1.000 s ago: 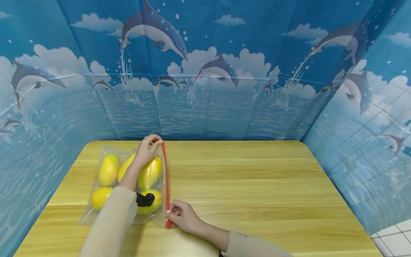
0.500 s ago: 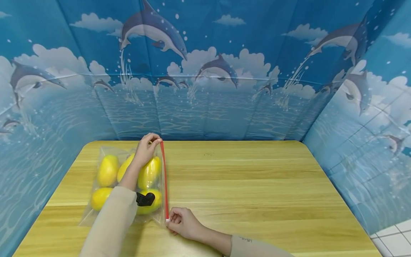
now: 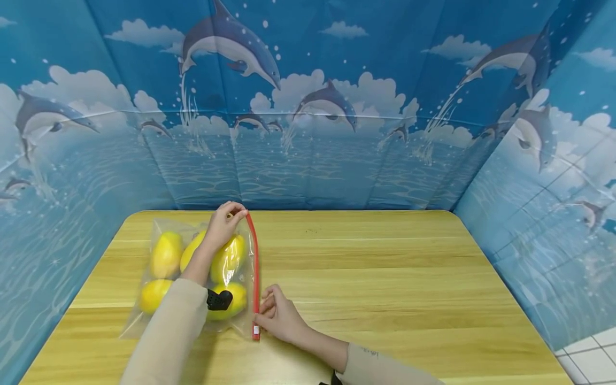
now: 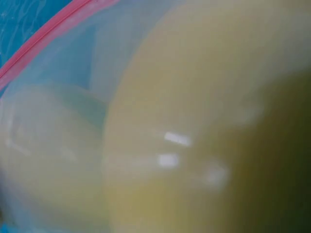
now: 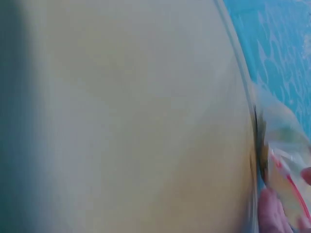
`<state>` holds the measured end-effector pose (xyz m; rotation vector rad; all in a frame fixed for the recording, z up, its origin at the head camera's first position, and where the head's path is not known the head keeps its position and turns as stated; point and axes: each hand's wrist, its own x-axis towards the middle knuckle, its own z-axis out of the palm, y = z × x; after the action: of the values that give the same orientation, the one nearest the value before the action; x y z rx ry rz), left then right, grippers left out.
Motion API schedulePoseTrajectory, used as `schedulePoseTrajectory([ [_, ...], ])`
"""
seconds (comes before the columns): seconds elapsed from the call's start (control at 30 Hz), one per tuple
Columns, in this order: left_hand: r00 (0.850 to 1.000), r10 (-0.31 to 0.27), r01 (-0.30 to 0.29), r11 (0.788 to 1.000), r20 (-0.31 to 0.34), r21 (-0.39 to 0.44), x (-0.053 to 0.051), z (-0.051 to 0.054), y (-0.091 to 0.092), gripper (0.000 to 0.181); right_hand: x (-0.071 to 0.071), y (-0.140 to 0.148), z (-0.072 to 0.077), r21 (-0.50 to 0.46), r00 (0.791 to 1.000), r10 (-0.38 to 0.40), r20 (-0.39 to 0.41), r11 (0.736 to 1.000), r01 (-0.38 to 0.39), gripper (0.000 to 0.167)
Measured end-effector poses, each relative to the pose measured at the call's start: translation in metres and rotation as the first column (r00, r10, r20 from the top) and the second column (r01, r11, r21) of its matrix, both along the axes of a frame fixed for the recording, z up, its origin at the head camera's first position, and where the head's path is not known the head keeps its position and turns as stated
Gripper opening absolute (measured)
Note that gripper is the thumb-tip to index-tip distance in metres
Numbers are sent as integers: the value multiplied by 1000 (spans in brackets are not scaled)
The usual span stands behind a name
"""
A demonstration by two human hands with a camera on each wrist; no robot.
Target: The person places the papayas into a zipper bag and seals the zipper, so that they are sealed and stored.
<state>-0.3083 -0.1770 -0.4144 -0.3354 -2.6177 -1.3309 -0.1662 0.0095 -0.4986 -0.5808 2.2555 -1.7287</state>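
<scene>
A clear zip bag (image 3: 137, 323) with several yellow mangoes (image 3: 166, 255) inside lies on the left of the table. Along its right side runs a red zip strip (image 3: 256, 262), bowed slightly to the right; its white slider (image 3: 256, 330) is at the near end. My left hand (image 3: 222, 227) reaches over the bag and pinches the strip's far corner. My right hand (image 3: 285, 318) is at the near end, thumb over the strip just above the slider, other fingers loosely bent beside it. Bag and mangoes fill most of the left wrist view. The right wrist view is largely blocked by a pale blurred surface.
The wooden table (image 3: 375, 289) extends to the right of the bag. Behind it and along both sides hangs a blue curtain (image 3: 308, 160) printed with dolphins. White floor tiles (image 3: 597, 363) show at the lower right.
My right hand slid towards me with the slider to the strip's near end, then came off it and shifted slightly up. The strip, straight before, has moved right and bowed.
</scene>
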Motion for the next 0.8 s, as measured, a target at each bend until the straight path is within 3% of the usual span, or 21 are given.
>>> schedulePoseTrajectory([
  [0.1, 1000, 2, -2, 1000, -17, -6, -2, -4, 1, 25, -13, -2, 7, -52, 996, -3, -86, 999, -1, 52],
  [0.2, 999, -8, 8, 1000, -31, -15, -3, -7, 3, 24, -27, -6, 10, -71, 985, 59, -159, 995, -71, 61],
  [0.37, 999, -29, 28, 999, -29, -38, -4, -10, 7, 23, -42, -14, 10, 46, 955, 129, -267, 992, -121, 65],
  [0.47, 1000, -22, 21, 999, -21, -47, -4, -9, 9, 23, -48, -20, 9, 92, 956, 137, -260, 989, -117, 67],
  [0.63, 1000, -10, 10, 998, 0, -60, -2, -9, 11, 23, -55, -25, 6, 60, 967, 152, -204, 988, -143, 68],
  [0.8, 998, -37, 40, 997, 44, -68, 0, -10, 7, 24, -55, -27, 6, 45, 973, 155, -170, 988, -149, 67],
])
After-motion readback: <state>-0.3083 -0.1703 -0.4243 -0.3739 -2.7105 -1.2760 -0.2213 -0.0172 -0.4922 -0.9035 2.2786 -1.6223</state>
